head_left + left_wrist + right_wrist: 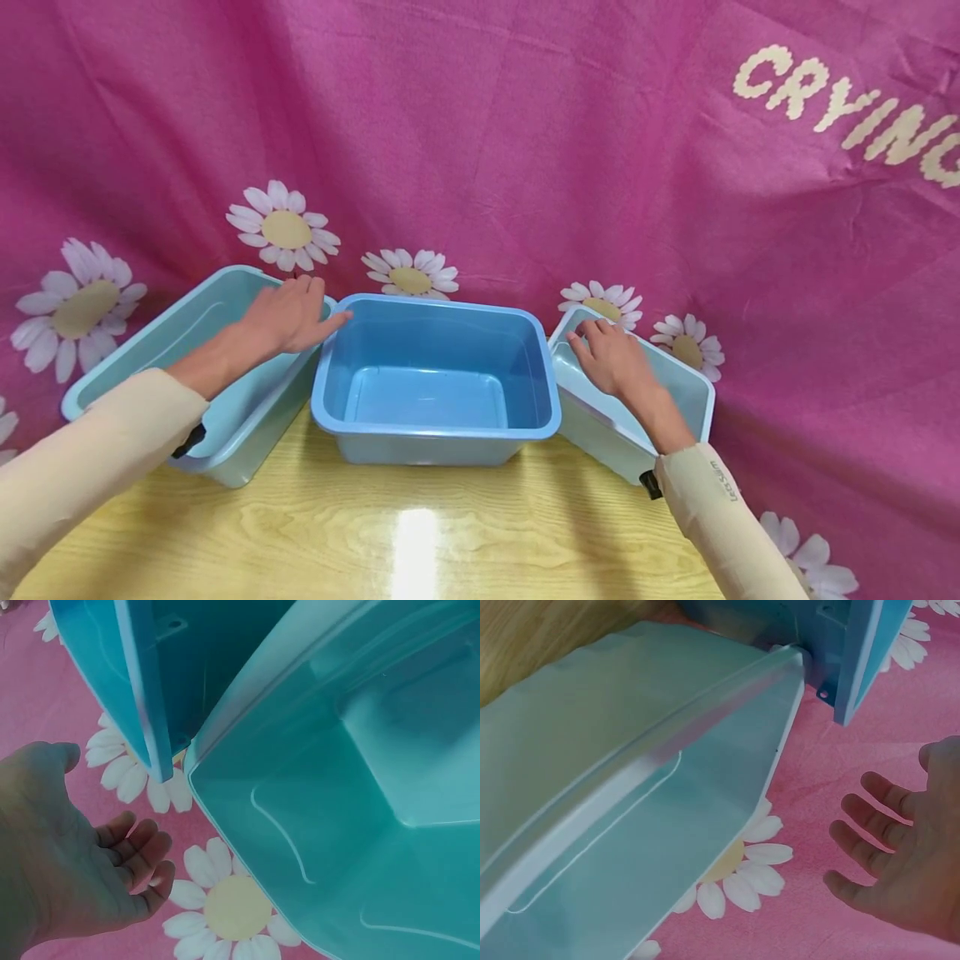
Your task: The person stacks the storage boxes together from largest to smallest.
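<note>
Three plastic tubs stand on the table in the head view. Over the far end of the left pale teal tub (247,417) hovers my left hand (288,317), thumb spread toward the blue tub (427,433) in the middle. My right hand (611,358) is above the pale grey-blue tub (600,433) on the right. Both wrist views show hands with loosely bent fingers and nothing in them: the left hand (82,855) apart from the teal tub (300,787), the right hand (907,840) apart from the pale tub (630,787).
A pink cloth (487,150) with printed daisies and pale lettering hangs close behind the tubs. The wooden table (337,533) reaches toward me in front of them. The tubs' corners nearly meet on both sides of the blue one.
</note>
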A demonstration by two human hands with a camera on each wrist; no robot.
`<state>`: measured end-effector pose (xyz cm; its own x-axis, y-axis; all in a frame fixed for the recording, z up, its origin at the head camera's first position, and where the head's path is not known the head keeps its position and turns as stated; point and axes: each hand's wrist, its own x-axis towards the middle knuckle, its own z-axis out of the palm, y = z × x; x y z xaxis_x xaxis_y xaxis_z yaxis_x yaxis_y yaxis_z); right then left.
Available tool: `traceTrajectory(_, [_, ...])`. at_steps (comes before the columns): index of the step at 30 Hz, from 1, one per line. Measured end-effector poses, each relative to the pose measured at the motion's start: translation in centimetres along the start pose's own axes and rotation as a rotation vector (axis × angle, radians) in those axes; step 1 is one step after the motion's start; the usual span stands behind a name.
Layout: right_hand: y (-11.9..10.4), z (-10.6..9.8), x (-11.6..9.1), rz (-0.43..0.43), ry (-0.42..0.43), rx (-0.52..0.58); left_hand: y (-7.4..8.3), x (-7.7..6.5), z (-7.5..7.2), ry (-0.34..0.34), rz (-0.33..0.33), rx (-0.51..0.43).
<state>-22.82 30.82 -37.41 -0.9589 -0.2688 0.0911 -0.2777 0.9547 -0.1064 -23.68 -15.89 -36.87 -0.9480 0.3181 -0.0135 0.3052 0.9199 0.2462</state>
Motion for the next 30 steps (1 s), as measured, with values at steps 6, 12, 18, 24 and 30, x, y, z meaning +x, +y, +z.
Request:
traceTrajectory(6, [0.0,0.6,-0.5,-0.02,-0.001,-0.013,0.1,-0.4,0.8,0.027,0.017,-0.009])
traceTrajectory(12, [-0.2,1.4,-0.6,-0.04,-0.045,-0.016,-0.2,-0.5,1.5,0.031,0.025,-0.005])
traceTrajectory(18, [-0.4,2.1,-0.6,-0.047,-0.051,-0.015,-0.6,-0.4,2.3,0.029,0.021,0.003])
traceTrajectory(24, [-0.7,2.9,-0.7,-0.049,-0.088,-0.025,-0.9,-0.7,2.9,0.024,0.025,0.013])
traceTrajectory(30, [-1.0,3.5,-0.8,-0.04,-0.1,-0.035,-1.3,-1.0,3.7,0.006,0.023,0.011])
